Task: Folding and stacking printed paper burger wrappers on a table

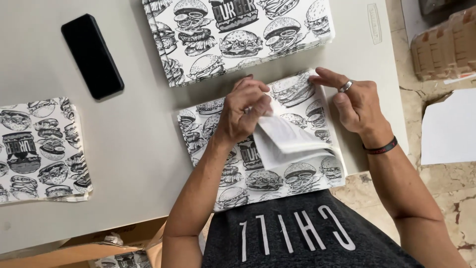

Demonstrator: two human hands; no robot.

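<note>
From the head camera: my left hand point(244, 111) pinches a lifted white flap point(285, 141) of the burger-printed paper point(263, 173) lying at the table's point(134, 149) near edge — my right hand point(354, 101), fingers loosely spread, presses its far corner, gripping nothing.

Top paper stack point(238, 34) cut off by upper edge, left stack point(39, 149) by left edge, cardboard trays point(446, 44) partly out of frame
</note>
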